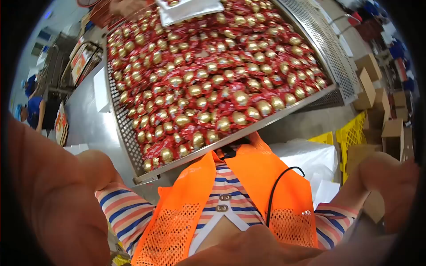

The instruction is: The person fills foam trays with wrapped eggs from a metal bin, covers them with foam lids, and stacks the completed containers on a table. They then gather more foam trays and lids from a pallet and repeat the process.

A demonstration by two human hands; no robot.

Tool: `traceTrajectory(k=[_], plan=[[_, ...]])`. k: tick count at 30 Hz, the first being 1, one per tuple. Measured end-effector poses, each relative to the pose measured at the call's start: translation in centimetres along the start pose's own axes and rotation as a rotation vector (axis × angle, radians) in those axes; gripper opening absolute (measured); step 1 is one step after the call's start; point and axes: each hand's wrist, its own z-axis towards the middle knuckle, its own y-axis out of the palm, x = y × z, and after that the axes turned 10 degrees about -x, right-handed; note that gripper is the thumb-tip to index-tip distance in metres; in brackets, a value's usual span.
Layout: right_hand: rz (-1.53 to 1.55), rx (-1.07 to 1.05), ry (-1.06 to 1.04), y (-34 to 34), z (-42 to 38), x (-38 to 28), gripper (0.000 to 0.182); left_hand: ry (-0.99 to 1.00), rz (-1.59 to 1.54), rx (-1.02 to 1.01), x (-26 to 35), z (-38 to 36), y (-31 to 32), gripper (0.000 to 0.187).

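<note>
Left hand (57,199) raised close to the lens, filling the lower left of the frame, big and blurred. Fingers don't show, so can't tell if it's spread, pressed together or pinching something. Right hand (397,190) also up near the lens at the lower right edge, blurred, running into the dark border; finger state can't be told either. No contact with the candies visible for either hand.

Nearest work: gold-and-red wrapped candies (195,91), many, round gold middles with crinkled red wrapper, covering a perforated metal tray (213,145) across the upper middle of frame. Tray sits askew, front rim sloping up to the right, just ahead of the wearer's chest. White dish (191,16) at top centre, over the candies, with a few wrapped pieces in it. Another person's hand (126,6) at the tray's far left corner, top left of frame; what it does is unclear.

Wearer: orange mesh vest (177,217) over striped shirt (228,186), black cable (271,195) looping down the vest. Right side: second perforated metal panel (324,42) beside the tray, white plastic bag (301,157), yellow crate (353,137), open cardboard boxes (392,133). Left side: steel table (88,108), person in blue (34,108) in the background.
</note>
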Motion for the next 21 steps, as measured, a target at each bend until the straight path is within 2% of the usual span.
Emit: traceTrajectory(k=[3, 5, 7, 8, 10, 11, 12, 14, 15, 16, 17, 18, 20, 21], plan=[[-0.035, 0.080, 0.203, -1.6, -5.5, 0.2, 0.059, 0.066, 0.063, 0.086, -2.4, 3.9, 0.3, 0.068], [-0.054, 0.172, 0.412, -2.8, -9.3, -0.1, 0.057, 0.039, 0.110, 0.248, -4.2, 5.6, 0.5, 0.070], [-0.046, 0.319, 0.684, -3.1, -13.1, -0.3, 0.055, -0.138, 0.092, 0.526, -5.9, 6.9, 1.6, 0.072], [-0.045, 0.414, 0.822, -2.3, -15.0, -0.5, 0.054, -0.274, 0.010, 0.651, -6.2, 6.9, 2.7, 0.073], [0.003, 0.618, 1.118, 1.8, -19.4, -0.7, 0.052, -0.512, -0.279, 0.774, -5.0, 6.0, 7.8, 0.063], [-0.002, 0.738, 1.271, 5.6, -21.3, -1.4, 0.047, -0.609, -0.573, 0.722, -4.9, 4.0, 11.7, 0.052], [0.193, 0.767, 1.419, 8.7, -25.5, -2.3, 0.043, -0.591, -0.665, 0.623, -4.2, 7.2, 15.0, 0.044], [0.550, 1.194, 1.674, 19.1, -32.6, -5.4, 0.042, -0.571, -0.835, 0.415, -2.8, 13.7, 21.7, 0.034], [0.623, 1.214, 1.944, 25.3, -36.2, -8.7, 0.041, -0.484, -0.840, 0.224, -1.8, 15.8, 23.5, 0.039], [0.585, 1.147, 2.148, 33.7, -40.2, -13.3, 0.040, -0.431, -0.874, 0.195, -0.5, 18.1, 25.7, 0.040], [0.440, 1.211, 2.294, 40.2, -40.7, -17.5, 0.035, -0.384, -0.906, 0.167, 1.0, 20.1, 27.6, 0.041], [0.487, 1.331, 2.410, 44.4, -39.7, -21.4, 0.037, -0.314, -0.917, 0.141, 2.2, 21.7, 28.6, 0.043], [0.744, 2.116, 2.570, 50.2, -37.2, -27.5, 0.049, -0.197, -0.894, 0.091, 3.8, 24.4, 30.3, 0.045], [0.505, 1.802, 2.795, 52.2, -36.6, -29.4, 0.052, -0.166, -0.766, 0.054, 4.1, 25.4, 30.6, 0.045]])
